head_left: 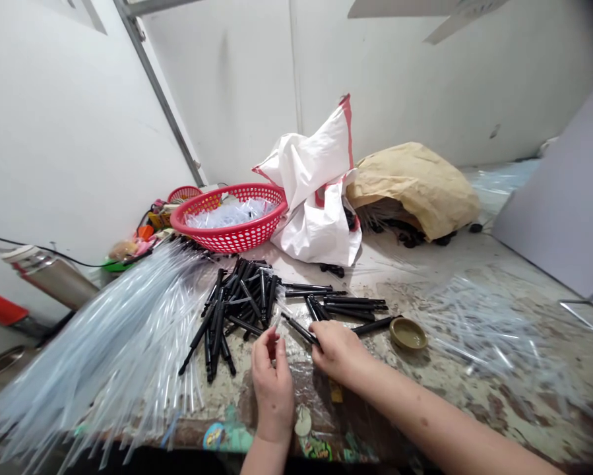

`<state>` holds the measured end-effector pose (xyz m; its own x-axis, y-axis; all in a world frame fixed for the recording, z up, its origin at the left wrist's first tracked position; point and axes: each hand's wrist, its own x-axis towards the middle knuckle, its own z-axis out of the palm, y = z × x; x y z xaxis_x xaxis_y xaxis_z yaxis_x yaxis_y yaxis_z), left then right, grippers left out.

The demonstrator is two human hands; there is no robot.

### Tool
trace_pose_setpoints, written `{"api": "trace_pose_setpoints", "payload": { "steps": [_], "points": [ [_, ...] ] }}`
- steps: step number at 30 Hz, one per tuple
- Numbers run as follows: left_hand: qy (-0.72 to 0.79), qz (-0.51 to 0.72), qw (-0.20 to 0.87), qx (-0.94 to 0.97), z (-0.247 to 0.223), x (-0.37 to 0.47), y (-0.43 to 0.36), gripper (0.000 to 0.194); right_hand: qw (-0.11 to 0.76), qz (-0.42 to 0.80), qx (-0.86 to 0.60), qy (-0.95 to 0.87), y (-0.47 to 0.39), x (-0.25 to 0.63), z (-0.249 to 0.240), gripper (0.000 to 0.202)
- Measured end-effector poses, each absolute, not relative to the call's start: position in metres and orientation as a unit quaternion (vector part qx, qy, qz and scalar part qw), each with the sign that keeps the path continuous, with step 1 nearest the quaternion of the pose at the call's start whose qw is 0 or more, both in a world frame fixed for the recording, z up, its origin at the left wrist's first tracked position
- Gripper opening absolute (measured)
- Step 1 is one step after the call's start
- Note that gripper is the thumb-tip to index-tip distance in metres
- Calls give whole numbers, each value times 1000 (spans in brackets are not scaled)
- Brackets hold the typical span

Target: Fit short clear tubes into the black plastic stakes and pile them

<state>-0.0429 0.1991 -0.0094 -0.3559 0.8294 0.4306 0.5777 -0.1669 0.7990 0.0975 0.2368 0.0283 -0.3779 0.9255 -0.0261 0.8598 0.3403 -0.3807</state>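
Observation:
My right hand (338, 349) is closed round a slim black rod (299, 328), whose narrow tip points up and left toward my other hand. Fingers curled and thumb raised, my left hand (271, 376) pinches what looks like a clear plastic tube (276, 320); most of it is hidden or blends into the background. Just beyond the left hand lies a heap of black rods (244, 290). More black rods (353, 305) lie loosely in a row past my right hand. A small round dish (408, 334) stands right of that hand.
Long clear tubes (108, 336) fan across the left and over the front edge. Short clear tubes (489, 330) are scattered at right. Behind stand a red basket (231, 241) of clear pieces, a white sack (316, 198) and a tan cloth-covered heap (415, 185). A steel flask (53, 277) leans at left.

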Motion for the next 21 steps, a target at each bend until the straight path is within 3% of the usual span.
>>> {"api": "trace_pose_setpoints", "payload": {
  "steps": [2, 5, 7, 12, 16, 21],
  "points": [
    [598, 537, 82, 589, -5, -34, 195, 30, 170, 198, -536, -803, 235, 113, 32, 25],
    [502, 513, 43, 695, 7, -21, 192, 48, 252, 244, -469, -810, 221, 139, 43, 25],
    [432, 457, 103, 770, 14, -13, 192, 54, 275, 262, -436, -816, 207, 153, 51, 25],
    [342, 349, 332, 807, 8, -1, 189, 46, 331, 303, -445, -775, 178, 183, 62, 17],
    [423, 380, 465, 679, 2, 7, 184, 40, 320, 282, -568, -704, 186, 235, 60, 22],
    [494, 422, 614, 449, 7, 24, 179, 44, 177, 42, -702, -689, 227, 313, 27, 22]
  ]
}}
